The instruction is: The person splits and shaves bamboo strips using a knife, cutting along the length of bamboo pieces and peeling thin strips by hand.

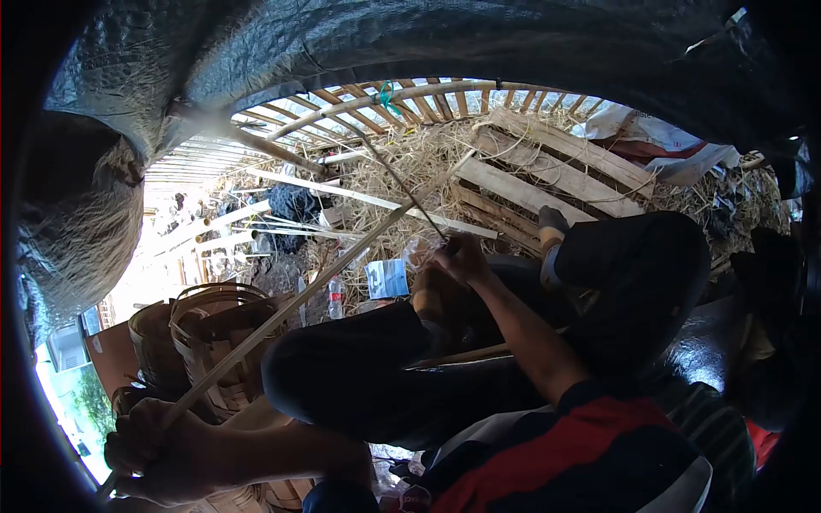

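A long, pale bamboo strip (321, 280) runs diagonally from the lower left up to the middle. At the lower left my left hand (158, 449) has its fingers wrapped round the strip's lower part. My right hand (460, 259) is closed near my raised foot, around the end of a thin dark rod (398, 181) that slants up and to the left. The rod crosses the strip in view; whether they touch is unclear. My crossed legs in dark trousers (342, 368) lie between the two hands.
Woven bamboo baskets (214, 333) stand at the left. A slatted wooden pallet (556, 167) lies on straw ahead. Loose bamboo strips (368, 198), a blue-and-white packet (387, 279) and a plastic bottle (335, 297) lie on the ground. Dark sheeting (410, 43) hangs overhead.
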A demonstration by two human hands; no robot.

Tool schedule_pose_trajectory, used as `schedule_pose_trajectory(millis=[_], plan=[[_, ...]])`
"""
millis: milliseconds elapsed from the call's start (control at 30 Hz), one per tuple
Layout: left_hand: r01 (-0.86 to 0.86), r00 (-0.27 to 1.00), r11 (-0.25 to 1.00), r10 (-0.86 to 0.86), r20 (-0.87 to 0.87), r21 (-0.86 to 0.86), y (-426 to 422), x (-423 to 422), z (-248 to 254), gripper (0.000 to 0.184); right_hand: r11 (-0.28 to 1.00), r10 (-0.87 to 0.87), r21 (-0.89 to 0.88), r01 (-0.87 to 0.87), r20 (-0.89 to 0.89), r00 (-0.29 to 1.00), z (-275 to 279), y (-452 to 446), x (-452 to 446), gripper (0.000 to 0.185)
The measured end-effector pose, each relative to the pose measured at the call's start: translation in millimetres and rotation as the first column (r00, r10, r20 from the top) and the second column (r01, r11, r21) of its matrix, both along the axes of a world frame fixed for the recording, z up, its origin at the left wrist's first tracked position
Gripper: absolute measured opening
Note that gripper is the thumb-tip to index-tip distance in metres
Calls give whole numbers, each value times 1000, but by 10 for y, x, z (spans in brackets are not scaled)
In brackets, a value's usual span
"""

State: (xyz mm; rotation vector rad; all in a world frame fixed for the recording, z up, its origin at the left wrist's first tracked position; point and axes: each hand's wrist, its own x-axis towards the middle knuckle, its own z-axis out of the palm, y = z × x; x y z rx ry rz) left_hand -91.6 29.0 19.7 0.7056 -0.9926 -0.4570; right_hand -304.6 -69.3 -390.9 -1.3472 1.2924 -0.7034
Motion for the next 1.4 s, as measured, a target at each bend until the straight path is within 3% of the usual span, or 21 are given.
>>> schedule_pose_trajectory(millis=[33,67,133,167,200,267,300,333,367,400,467,533,567,667,800,867,967,1067,1100,1200,1400], plan=[[-22,999,999,23,-23,28,-12,-15,16,46,985,-115,125,119,-40,993,-156,-17,-52,22],[-22,1000,1000,22,-20,23,-39,-71,19,46,986,-115,120,119,-37,993,-400,-25,-110,22],[-318,948,947,317,35,35,-147,-198,-21,47,993,6,113,38,-362,932,-641,-100,-190,22],[-322,946,946,321,35,39,-130,-133,-23,47,994,-64,57,93,-389,919,-627,-112,-144,21],[-215,976,976,215,45,7,-69,-12,4,46,994,-56,68,90,-389,919,-614,-95,-126,21],[-104,992,994,105,62,-32,-21,51,16,45,973,-228,21,229,-48,972,-467,-213,-75,19],[-144,986,987,149,76,-67,-12,33,-4,44,965,-229,-122,230,22,973,-516,-230,-37,18],[-182,978,978,191,88,-101,-4,13,-24,43,966,-228,-119,228,18,974,-518,-222,-18,18],[7,995,996,2,102,-90,59,88,36,40,980,-152,-117,161,79,985,-425,-229,6,18],[-4,994,997,13,112,-80,32,96,27,40,989,-75,-119,92,141,987,-319,-241,19,18],[-29,992,996,39,123,-84,15,78,1,40,986,-30,-160,46,103,994,-321,-260,3,19],[-52,990,995,62,128,-81,-22,68,-13,39,987,-157,42,154,87,984,-672,-223,-50,25],[-59,989,994,70,129,-89,-30,63,-30,39,988,-154,33,152,91,984,-792,-267,-116,25],[-87,985,992,100,141,-95,-64,66,-73,39,999,-24,21,34,-365,931,-986,-292,-376,28],[-107,983,990,119,141,-88,-82,80,-107,39,985,-174,-33,171,-238,956,-903,-480,-237,25],[-127,980,988,138,145,-87,-90,95,-114,39,954,-210,-211,212,33,977,-900,-464,-174,22],[-136,979,988,147,144,-78,-158,137,-134,39,978,-47,-203,46,-1,999,-637,-480,-120,18],[-139,978,988,148,148,-72,-190,143,-169,39,968,-215,-137,211,-15,976,-1105,-489,-84,19],[-143,977,987,153,148,-72,-201,151,-176,39,979,-183,59,196,-178,967,-1109,-592,-217,19],[-143,977,987,152,152,-69,-235,164,-210,38,988,-129,32,149,-350,928,-1477,-688,-408,21],[-160,972,986,166,165,-50,-328,189,-250,38,995,-100,-27,97,-282,954,-1575,-990,-475,22]])
